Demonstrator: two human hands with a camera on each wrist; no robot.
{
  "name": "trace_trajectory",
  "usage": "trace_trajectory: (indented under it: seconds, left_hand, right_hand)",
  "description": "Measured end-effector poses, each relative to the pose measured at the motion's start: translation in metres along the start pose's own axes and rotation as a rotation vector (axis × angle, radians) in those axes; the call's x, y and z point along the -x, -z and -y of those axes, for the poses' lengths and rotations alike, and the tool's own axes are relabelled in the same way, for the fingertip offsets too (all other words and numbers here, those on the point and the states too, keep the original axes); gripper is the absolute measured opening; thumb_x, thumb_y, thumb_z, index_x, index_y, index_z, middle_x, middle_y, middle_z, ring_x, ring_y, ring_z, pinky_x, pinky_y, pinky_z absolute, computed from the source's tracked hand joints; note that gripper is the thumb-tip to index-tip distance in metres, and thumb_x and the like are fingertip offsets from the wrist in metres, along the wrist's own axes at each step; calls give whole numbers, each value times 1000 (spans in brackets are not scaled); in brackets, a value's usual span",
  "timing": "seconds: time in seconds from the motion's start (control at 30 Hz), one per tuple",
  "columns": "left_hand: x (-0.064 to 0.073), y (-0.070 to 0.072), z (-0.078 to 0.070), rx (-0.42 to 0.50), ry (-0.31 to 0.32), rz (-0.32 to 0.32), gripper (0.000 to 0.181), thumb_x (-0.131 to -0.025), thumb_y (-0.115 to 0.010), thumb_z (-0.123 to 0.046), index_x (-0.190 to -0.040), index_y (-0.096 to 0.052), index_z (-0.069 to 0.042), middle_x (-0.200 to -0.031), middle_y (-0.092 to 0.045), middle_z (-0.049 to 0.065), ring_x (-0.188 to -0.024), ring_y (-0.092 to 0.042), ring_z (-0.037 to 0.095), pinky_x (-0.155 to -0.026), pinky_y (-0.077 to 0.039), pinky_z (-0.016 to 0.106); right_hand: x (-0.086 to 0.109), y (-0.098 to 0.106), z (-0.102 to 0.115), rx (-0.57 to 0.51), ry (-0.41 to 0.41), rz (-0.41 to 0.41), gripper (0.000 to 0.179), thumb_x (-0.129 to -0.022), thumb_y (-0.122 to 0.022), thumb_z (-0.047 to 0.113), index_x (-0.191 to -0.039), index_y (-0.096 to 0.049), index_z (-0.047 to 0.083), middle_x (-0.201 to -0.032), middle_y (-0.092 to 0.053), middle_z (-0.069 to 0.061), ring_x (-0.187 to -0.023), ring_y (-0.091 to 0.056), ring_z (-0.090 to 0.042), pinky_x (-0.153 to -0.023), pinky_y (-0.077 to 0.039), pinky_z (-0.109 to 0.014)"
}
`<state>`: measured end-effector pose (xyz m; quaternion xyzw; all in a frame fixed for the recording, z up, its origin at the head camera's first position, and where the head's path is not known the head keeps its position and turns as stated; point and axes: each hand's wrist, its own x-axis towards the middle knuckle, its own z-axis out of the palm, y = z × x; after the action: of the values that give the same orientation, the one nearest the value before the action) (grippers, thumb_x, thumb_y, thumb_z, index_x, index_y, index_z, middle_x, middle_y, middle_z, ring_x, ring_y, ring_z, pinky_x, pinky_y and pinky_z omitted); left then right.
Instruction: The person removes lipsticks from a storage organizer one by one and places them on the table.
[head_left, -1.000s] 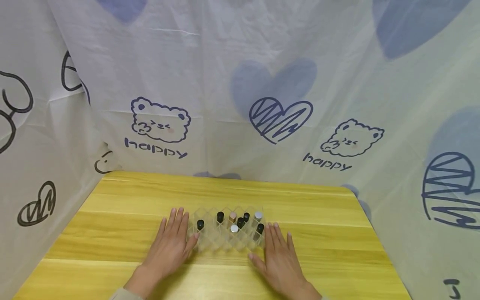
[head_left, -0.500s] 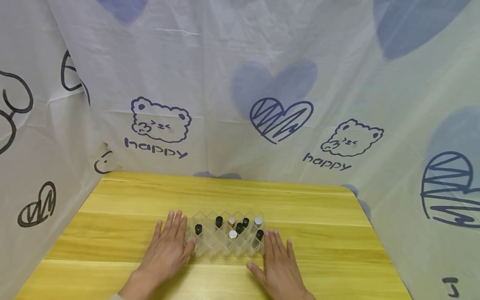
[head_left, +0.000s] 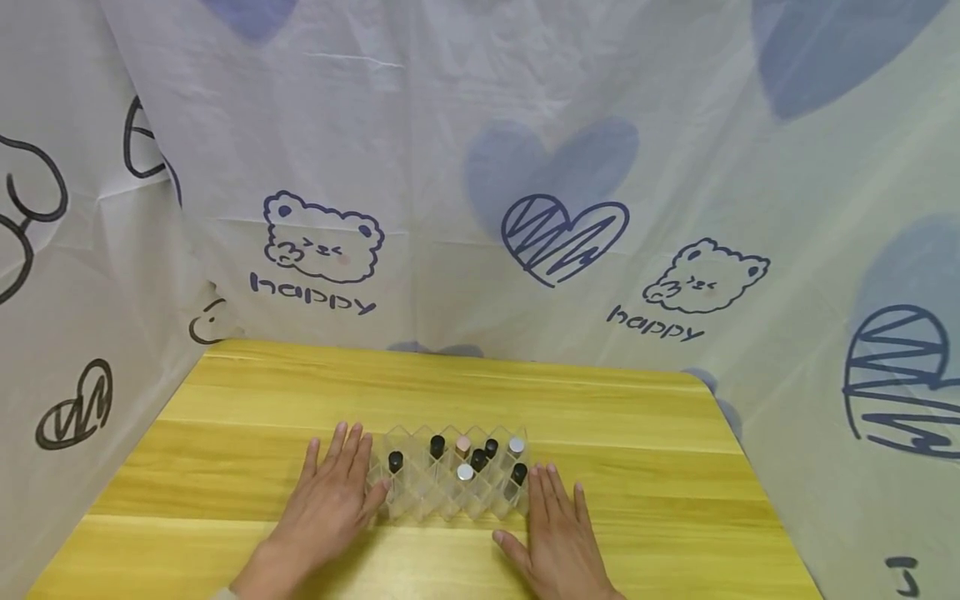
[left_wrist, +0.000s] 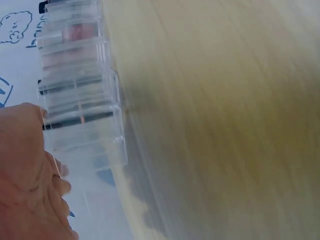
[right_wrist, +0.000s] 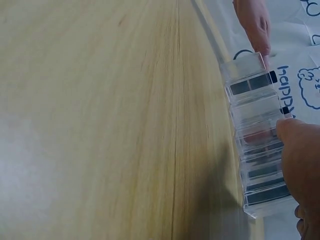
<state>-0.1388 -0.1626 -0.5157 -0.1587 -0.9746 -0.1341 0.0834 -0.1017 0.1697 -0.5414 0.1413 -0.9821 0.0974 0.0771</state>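
Note:
A clear plastic lipstick organizer [head_left: 408, 496] with diamond-shaped slots stands upright on the table. Several tubes sit in it, among them a black-capped tube [head_left: 395, 461] at the left, a pinkish-capped tube [head_left: 462, 447] in the back, a white-capped tube [head_left: 465, 472] and a silver-capped tube [head_left: 516, 446]. My left hand [head_left: 326, 504] lies along its left end, fingers straight, thumb at the front left corner. Along the right end, my right hand [head_left: 566, 533] has straight fingertips right at the side and its thumb spread in front. Both wrist views show the slots from the side.
The yellow wood-grain table [head_left: 675, 467] extends around the organizer. Behind it and at both sides hangs a white cloth [head_left: 442, 275] printed with hearts and bears, close to the table's back edge.
The organizer has slid a little toward me and slightly left, with both hands staying at its ends. The tubes keep their slots.

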Motion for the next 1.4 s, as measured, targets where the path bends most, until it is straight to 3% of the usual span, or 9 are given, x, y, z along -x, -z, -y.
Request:
trace_trajectory:
  seconds: [0.27, 0.5, 0.77, 0.93, 1.07, 1.17, 1.4]
  left_hand:
    - [0, -3, 6, -7, -30, -8, 65, -113, -45, -41, -161, -37, 3, -170, -29, 21, -161, -22, 42, -131, -6, 64]
    - [-5, -5, 6, -43, -37, -16, 66, -113, -45, -41, -160, -37, 4, -169, -31, 22, -160, -24, 41, -129, -16, 67]
    - [-5, -8, 5, -12, -16, 3, 66, -113, -43, -41, -162, -34, 3, -170, -28, 21, -160, -24, 41, -129, -16, 68]
    - [-6, -9, 4, -3, -10, 1, 66, -113, -43, -41, -162, -34, 2, -171, -27, 21, -161, -23, 40, -129, -15, 67]
    - [-7, -9, 4, 18, 1, 6, 67, -114, -42, -42, -163, -33, 2, -171, -26, 21, -161, -22, 40, -129, -15, 66]
    - [-6, -8, 3, 37, 12, 13, 67, -114, -41, -43, -163, -33, 2, -172, -26, 20, -161, -21, 39, -130, -15, 66]
    - [-4, -11, 4, 48, 19, 18, 67, -114, -39, -44, -163, -32, 1, -172, -28, 21, -162, -20, 40, -130, -13, 67]
  right_hand:
    - [0, -4, 0, 13, 4, -6, 91, -102, -58, 62, -157, -39, -9, -165, -40, -27, -156, -34, -42, -121, -29, -73]
    - [0, -6, -1, 17, 16, -31, 90, -102, -59, 60, -157, -40, -9, -164, -41, -27, -155, -36, -43, -121, -30, -73]
    - [0, -4, -3, 43, 28, -53, 86, -103, -60, 57, -156, -42, -9, -161, -45, -28, -152, -41, -44, -120, -31, -74]
    - [-4, 1, -8, 70, 90, -191, 80, -102, -62, 56, -148, -52, -8, -148, -58, -25, -137, -56, -43, -110, -44, -73]
    - [-15, 12, -15, 10, 150, -377, 65, -99, -70, 49, -133, -64, -6, -125, -65, -19, -114, -63, -37, -98, -54, -61]
    - [-27, 24, -20, -36, 183, -464, 50, -92, -81, 37, -121, -69, -3, -112, -64, -15, -101, -60, -33, -88, -53, -52]
    - [-43, 36, -23, -16, 193, -396, 30, -86, -89, 25, -104, -74, 8, -101, -62, -4, -96, -57, -26, -87, -51, -49]
